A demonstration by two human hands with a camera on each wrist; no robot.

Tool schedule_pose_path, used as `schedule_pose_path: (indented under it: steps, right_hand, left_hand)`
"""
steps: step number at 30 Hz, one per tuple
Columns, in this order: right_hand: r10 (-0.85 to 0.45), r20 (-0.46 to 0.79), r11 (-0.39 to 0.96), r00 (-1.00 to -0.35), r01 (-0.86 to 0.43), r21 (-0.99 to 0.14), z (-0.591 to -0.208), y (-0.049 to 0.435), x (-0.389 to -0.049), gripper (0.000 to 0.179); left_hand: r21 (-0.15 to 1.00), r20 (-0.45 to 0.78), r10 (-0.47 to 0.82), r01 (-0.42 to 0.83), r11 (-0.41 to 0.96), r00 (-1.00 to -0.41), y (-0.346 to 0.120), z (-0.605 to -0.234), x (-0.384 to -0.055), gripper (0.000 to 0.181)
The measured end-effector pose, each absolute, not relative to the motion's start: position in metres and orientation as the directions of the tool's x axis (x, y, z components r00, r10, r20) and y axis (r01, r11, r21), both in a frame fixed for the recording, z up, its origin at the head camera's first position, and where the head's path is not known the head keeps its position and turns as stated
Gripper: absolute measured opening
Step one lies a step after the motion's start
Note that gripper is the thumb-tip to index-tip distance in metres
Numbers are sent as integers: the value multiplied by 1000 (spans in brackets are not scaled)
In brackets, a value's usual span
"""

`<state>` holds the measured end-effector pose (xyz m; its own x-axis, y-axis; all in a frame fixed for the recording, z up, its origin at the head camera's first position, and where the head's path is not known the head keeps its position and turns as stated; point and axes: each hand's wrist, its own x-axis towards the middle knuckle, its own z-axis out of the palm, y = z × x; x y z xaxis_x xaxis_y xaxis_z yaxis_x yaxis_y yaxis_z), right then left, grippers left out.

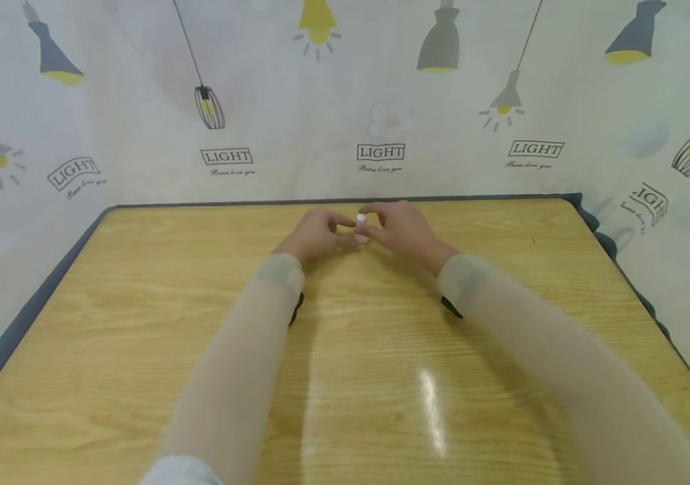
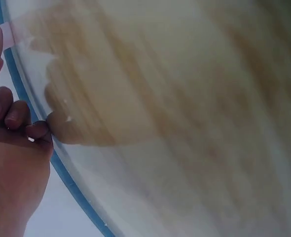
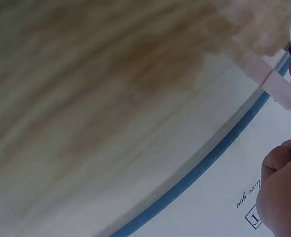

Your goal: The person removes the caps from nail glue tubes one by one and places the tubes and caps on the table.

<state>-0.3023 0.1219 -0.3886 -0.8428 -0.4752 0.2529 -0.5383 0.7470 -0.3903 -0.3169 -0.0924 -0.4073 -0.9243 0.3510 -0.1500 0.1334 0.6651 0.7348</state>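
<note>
A small white bottle (image 1: 361,232) with a white cap stands upright on the table near its far edge, between the two hands. From the left, the left hand (image 1: 319,234) holds it, index finger near the upper part and thumb low by the base. The right hand (image 1: 403,230) grips it from the other side, index fingertip at the cap and thumb across the front. The left wrist view shows the bottle (image 2: 7,35) beside a raised finger, the other fingers curled. In the right wrist view the bottle (image 3: 278,89) is partly cut off by the frame's edge.
The wood-grain table (image 1: 369,350) has a dark blue edge (image 1: 260,201) and reflects light. Behind and beside it hangs a pale wall covering (image 1: 302,121) printed with lamps and lettering. Dark straps (image 1: 451,308) show under the beige sleeves.
</note>
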Motion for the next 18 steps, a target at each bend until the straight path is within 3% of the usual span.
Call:
schedule_pose_path:
  steps: [9,18]
  right_hand:
    - [-431,327,685,-841,-541,-488,-395,119,-300,37]
    - [-388,347,677,-854,-520,-521,-401,120,-302,28]
  left_hand:
    - [763,-265,314,1,646,-912,-88,-408,-315,43]
    - [739,-269,296,1,674,-916,-83,-408,-313,44]
